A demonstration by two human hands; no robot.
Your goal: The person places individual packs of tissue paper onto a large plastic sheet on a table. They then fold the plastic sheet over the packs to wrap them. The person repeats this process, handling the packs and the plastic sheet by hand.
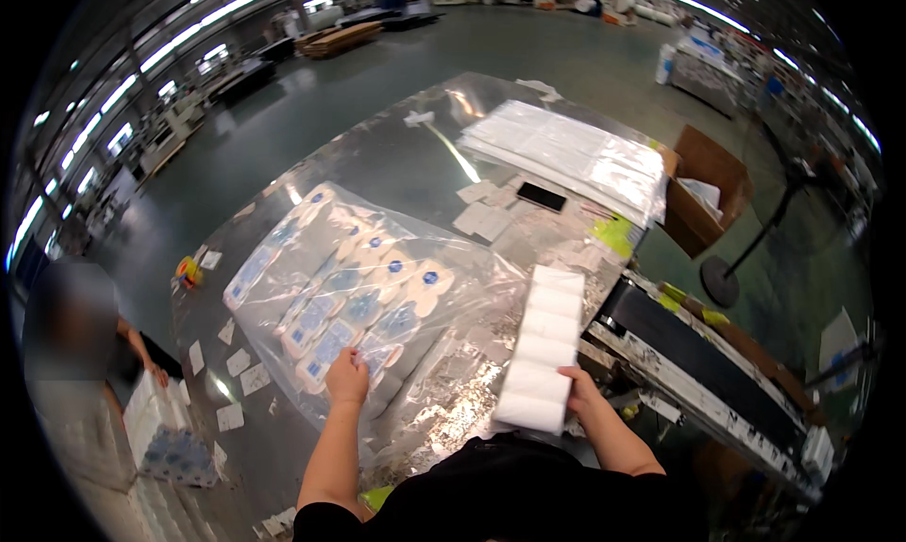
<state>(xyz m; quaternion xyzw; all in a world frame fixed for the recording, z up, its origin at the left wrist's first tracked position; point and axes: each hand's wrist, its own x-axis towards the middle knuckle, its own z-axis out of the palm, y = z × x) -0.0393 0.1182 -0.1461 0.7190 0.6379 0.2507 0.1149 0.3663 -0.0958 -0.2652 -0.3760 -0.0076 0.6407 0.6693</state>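
The left hand [348, 377] has its grip closed, finger and thumb pinched together on the film at the near side of the clear bag [477, 268], with the forearm reaching in from below. The right hand [584, 391] grips the white pack [541, 344] by its right edge, close to its near end; the fingers beneath are hidden, so how far they wrap under cannot be told. The white pack lies just to the right of the bag, its long axis running away from the body with the far end leaning a little right, and that far end sits close beside the bag's loose right-hand film. The right hand is the nearer one to the pack, while the pack itself stands between that hand and the bag. In the bag, the blue-marked packs [375, 266] lie in slanting rows, their long axes running from near left to far right, so the white pack is turned from their line. Farther out on the surface [377, 155], a dark phone [541, 196] lies beyond the bag to the right, with a flat pile of plastic film [566, 150] past it; the conveyor [708, 344] stands well to the bag's right. Left of the bag, a co-worker's hand [155, 372] rests on a wrapped bundle [170, 433].
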